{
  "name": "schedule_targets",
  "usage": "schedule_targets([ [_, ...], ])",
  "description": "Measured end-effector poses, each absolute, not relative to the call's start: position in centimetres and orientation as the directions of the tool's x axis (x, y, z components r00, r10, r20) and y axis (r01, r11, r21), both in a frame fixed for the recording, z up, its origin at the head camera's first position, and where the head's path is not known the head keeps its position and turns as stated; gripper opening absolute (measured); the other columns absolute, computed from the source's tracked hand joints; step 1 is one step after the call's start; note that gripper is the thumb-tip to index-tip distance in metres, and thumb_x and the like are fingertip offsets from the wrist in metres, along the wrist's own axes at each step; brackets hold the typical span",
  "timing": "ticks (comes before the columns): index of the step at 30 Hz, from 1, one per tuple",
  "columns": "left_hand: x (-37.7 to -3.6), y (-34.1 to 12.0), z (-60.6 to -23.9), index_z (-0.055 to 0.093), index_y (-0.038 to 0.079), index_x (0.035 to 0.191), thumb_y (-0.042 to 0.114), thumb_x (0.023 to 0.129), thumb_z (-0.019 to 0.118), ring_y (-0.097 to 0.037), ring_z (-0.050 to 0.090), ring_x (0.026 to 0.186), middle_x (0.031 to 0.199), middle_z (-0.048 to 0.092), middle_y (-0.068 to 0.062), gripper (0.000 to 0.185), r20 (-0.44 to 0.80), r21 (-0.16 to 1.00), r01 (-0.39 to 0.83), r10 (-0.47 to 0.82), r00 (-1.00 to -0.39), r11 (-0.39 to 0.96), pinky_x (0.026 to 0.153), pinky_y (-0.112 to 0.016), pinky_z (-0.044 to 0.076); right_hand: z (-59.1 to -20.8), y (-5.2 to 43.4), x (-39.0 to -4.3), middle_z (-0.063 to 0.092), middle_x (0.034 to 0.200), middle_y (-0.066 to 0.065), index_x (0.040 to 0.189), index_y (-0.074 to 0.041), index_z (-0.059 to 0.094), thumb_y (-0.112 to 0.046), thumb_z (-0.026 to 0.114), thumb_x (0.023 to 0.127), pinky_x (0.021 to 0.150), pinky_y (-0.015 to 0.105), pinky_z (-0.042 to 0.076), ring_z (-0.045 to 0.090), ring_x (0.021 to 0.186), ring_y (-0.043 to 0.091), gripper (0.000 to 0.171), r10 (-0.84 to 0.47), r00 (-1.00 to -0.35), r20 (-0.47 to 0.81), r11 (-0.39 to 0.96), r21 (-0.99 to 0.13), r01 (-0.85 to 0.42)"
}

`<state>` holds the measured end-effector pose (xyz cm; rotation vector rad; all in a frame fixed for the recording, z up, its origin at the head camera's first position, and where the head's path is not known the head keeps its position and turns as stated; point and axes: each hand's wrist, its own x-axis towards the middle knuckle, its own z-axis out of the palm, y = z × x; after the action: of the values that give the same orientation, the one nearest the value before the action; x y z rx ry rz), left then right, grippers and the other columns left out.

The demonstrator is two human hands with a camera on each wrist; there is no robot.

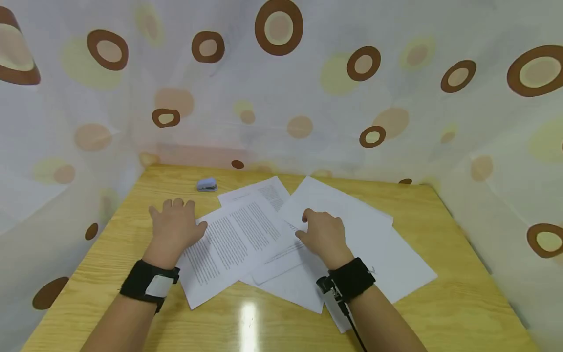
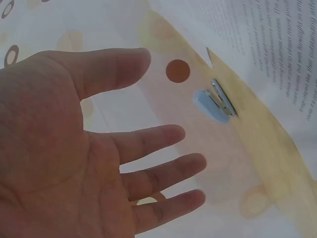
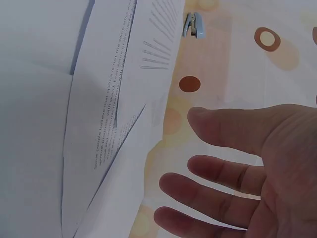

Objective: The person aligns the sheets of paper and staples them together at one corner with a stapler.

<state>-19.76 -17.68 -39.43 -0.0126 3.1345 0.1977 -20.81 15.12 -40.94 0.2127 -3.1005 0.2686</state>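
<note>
Reaching forward, left hand (image 1: pixel 175 227) splayed, right hand (image 1: pixel 326 237) loosely bent above papers (image 1: pixel 246 237), both empty.

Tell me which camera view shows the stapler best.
The left wrist view: the light-blue stapler appears largest there, with nothing in front of it. The head view shows it whole but small, near the back edge of the table, beyond the left hand. The right wrist view shows it small, near the picture's top, beside the papers.
</note>
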Motion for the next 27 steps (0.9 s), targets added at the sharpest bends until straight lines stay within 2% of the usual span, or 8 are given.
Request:
schedule_targets([
  [8, -19.6, -18.9, -40.6, 0.062, -0.011, 0.128, 0.031, 0.089, 0.075, -0.055, 0.055, 0.117, 0.122, 0.061, -0.035, 0.059, -0.066, 0.118, -0.036, -0.029, -0.997, 0.992, 0.102, -0.076, 0.037, -42.2, 13.8, -20.9, 0.07, 0.081, 0.005, 0.107, -0.009, 0.068, -0.035, 0.085, 0.085, 0.075, 0.044, 0.049, 0.062, 0.073, 0.024, 0.037, -0.137, -0.991, -0.004, 0.979, -0.152, -0.135],
  [15, -19.6, -19.6, -41.3, 0.062, -0.013, 0.127, 0.029, 0.088, 0.077, -0.055, 0.056, 0.116, 0.121, 0.061, -0.035, 0.059, -0.15, 0.107, -0.055, -0.039, -0.988, 0.993, 0.104, -0.078, 0.037, -43.3, 13.1, -21.3, 0.069, 0.081, 0.004, 0.1, -0.011, 0.067, -0.032, 0.087, 0.083, 0.067, 0.04, 0.047, 0.062, 0.072, 0.021, 0.034, -0.166, -0.986, -0.004, 0.977, -0.139, -0.164],
  [18, -19.8, -19.8, -41.3, 0.063, -0.013, 0.124, 0.028, 0.086, 0.078, -0.053, 0.057, 0.111, 0.116, 0.062, -0.034, 0.058, -0.183, 0.107, -0.066, -0.046, -0.982, 0.992, 0.102, -0.077, 0.038, -43.6, 12.9, -21.6, 0.068, 0.081, 0.003, 0.099, -0.011, 0.066, -0.033, 0.088, 0.081, 0.065, 0.039, 0.047, 0.061, 0.072, 0.02, 0.035, -0.181, -0.983, 0.006, 0.976, -0.125, -0.18],
  [27, -20.3, -20.5, -41.9, 0.064, -0.012, 0.124, 0.026, 0.082, 0.084, -0.043, 0.061, 0.098, 0.109, 0.064, -0.029, 0.06, -0.28, 0.118, -0.102, -0.065, -0.958, 0.988, 0.096, -0.072, 0.047, -43.8, 11.7, -22.5, 0.072, 0.086, 0.004, 0.101, -0.011, 0.069, -0.034, 0.089, 0.08, 0.067, 0.041, 0.052, 0.066, 0.078, 0.021, 0.037, -0.212, -0.977, -0.003, 0.974, -0.082, -0.211],
])
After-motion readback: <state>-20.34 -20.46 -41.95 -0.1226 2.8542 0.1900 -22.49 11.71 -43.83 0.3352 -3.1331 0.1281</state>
